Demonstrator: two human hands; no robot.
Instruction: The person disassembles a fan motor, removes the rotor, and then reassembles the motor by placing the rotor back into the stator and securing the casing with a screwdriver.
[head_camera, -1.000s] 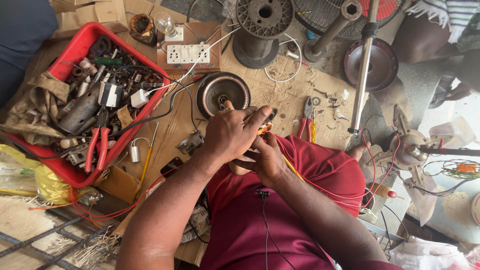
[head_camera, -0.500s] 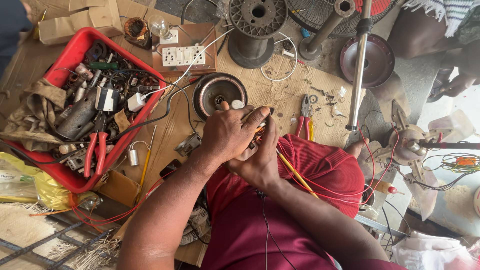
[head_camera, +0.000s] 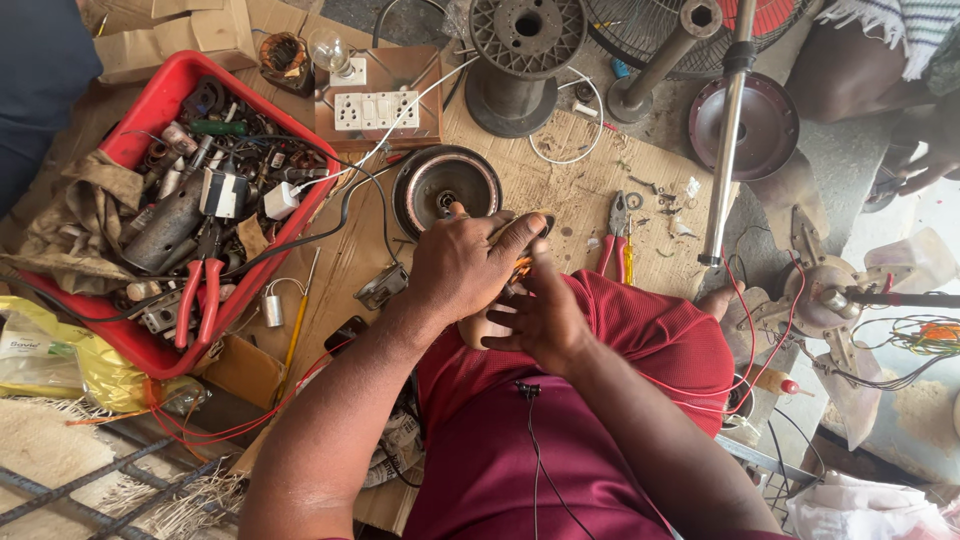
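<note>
Left hand (head_camera: 465, 268) found closed over small orange-tipped part (head_camera: 522, 266), held above lap, just in front of round dark metal motor housing (head_camera: 446, 188) on cardboard-covered worktop (head_camera: 560, 185). Right hand (head_camera: 540, 318) pressed against same part from below, fingers curled; grip detail hidden by left hand. Against half-second-earlier view, both hands barely shifted; part kept between them. Work judged ongoing at same spot. Red-handled pliers (head_camera: 614, 240) left lying just right of hands; red plastic crate of tools (head_camera: 170, 100) well left.
</note>
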